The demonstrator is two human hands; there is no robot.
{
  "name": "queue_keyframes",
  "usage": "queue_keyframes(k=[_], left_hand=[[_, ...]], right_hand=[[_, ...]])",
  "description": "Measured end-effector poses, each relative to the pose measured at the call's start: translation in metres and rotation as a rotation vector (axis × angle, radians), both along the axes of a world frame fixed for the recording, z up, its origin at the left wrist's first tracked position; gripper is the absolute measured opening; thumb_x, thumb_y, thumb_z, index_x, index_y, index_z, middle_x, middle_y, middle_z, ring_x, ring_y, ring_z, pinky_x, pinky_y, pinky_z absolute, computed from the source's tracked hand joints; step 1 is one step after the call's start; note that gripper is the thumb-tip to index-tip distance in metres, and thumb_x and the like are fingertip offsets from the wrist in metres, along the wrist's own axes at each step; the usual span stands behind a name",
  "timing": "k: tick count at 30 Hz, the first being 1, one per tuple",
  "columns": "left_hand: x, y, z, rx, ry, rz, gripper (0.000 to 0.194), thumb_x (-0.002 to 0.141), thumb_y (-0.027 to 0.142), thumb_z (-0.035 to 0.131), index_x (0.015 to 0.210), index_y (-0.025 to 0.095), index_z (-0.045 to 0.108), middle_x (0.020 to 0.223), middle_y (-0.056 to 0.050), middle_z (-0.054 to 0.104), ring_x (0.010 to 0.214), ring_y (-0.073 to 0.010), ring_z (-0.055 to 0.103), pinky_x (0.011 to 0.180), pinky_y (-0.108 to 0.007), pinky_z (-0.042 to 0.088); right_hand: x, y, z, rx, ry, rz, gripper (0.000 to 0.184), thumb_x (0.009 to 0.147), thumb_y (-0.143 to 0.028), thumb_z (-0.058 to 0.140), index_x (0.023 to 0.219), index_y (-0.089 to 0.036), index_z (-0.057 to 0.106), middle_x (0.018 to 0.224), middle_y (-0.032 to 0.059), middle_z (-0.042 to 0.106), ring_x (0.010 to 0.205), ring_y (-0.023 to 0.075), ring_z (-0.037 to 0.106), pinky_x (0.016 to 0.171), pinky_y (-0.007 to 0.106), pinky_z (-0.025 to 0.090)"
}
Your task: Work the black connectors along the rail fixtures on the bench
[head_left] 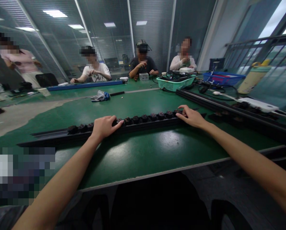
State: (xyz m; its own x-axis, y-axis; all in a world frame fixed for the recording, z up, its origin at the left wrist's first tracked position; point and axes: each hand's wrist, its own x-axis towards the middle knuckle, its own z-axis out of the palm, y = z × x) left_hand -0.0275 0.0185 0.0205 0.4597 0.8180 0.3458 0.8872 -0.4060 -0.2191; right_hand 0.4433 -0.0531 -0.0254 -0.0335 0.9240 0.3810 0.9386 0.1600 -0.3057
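Observation:
A long black rail [143,124] lies across the green table [138,153] in front of me, carrying a row of several small dark round parts [145,117]. My left hand [104,126] rests on the rail's middle-left, fingers curled over its top with the index finger stretched along the parts. My right hand [191,116] lies on the rail's right end, fingers bent and pressed onto the last parts there. Whether either hand truly grips the rail is unclear.
More black rails [231,110] lie along the right side. A green basket [175,82] of cables, a blue tray [223,77], a blue rail [85,85] and a crumpled cloth [99,96] sit farther back. Several people sit at the far edge.

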Motion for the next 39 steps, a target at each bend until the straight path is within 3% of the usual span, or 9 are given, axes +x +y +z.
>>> queue_keyframes(k=[5,8,12,17,25,31,39], left_hand=[[-0.001,0.001,-0.001,0.003,0.001,-0.001,0.069,0.1,0.073,0.027,0.093,0.02,0.069,0.096,-0.012,0.077,0.088,-0.0295,0.071,0.061,-0.031,0.031],[-0.001,0.001,-0.001,0.0,0.001,0.003,0.068,0.1,0.073,0.028,0.093,0.02,0.069,0.097,-0.012,0.077,0.089,-0.0293,0.071,0.061,-0.031,0.032],[0.001,0.001,-0.001,-0.005,0.007,0.013,0.068,0.099,0.074,0.028,0.094,0.02,0.07,0.098,-0.012,0.077,0.089,-0.0292,0.071,0.062,-0.031,0.033],[0.003,-0.001,0.001,-0.016,0.002,0.029,0.068,0.099,0.073,0.029,0.095,0.02,0.071,0.099,-0.013,0.077,0.09,-0.0306,0.071,0.064,-0.032,0.035],[0.004,-0.001,0.002,-0.024,-0.012,0.03,0.067,0.098,0.074,0.029,0.096,0.021,0.071,0.1,-0.012,0.076,0.09,-0.0306,0.07,0.064,-0.032,0.034],[0.004,-0.001,0.002,-0.018,0.008,0.035,0.068,0.099,0.074,0.027,0.094,0.021,0.07,0.098,-0.011,0.076,0.089,-0.0294,0.07,0.062,-0.032,0.032],[0.003,0.001,0.001,-0.016,0.004,0.025,0.068,0.099,0.075,0.027,0.096,0.022,0.07,0.099,-0.012,0.077,0.089,-0.0291,0.07,0.063,-0.031,0.033]], right_hand=[[0.0,0.01,0.021,-0.289,-0.037,0.015,0.083,0.092,-0.08,0.044,0.153,-0.024,0.044,0.088,0.0073,0.074,0.085,0.0322,0.071,0.082,0.042,0.051],[0.001,0.019,0.027,-0.359,0.004,0.005,0.084,0.087,-0.082,0.049,0.148,-0.025,0.051,0.102,0.0097,0.077,0.092,0.032,0.073,0.084,0.041,0.052],[-0.002,0.02,0.02,-0.313,-0.057,-0.089,0.074,0.089,-0.081,0.045,0.143,-0.032,0.058,0.119,0.0081,0.077,0.103,0.0343,0.072,0.087,0.043,0.05],[-0.012,0.012,0.007,-0.195,-0.116,-0.183,0.066,0.095,-0.074,0.036,0.142,-0.033,0.061,0.108,0.0081,0.079,0.102,0.0357,0.071,0.084,0.043,0.046],[-0.013,0.01,0.002,-0.111,-0.052,-0.157,0.058,0.095,-0.071,0.041,0.133,-0.033,0.064,0.101,0.0044,0.078,0.094,0.0314,0.072,0.08,0.038,0.044],[-0.013,0.005,-0.002,-0.038,-0.067,-0.142,0.064,0.096,-0.075,0.038,0.135,-0.032,0.064,0.098,0.0051,0.078,0.089,0.031,0.071,0.078,0.037,0.043],[-0.021,0.002,0.003,-0.009,0.005,-0.187,0.061,0.094,-0.076,0.043,0.124,-0.031,0.072,0.097,0.0057,0.077,0.089,0.0292,0.07,0.07,0.033,0.041]])
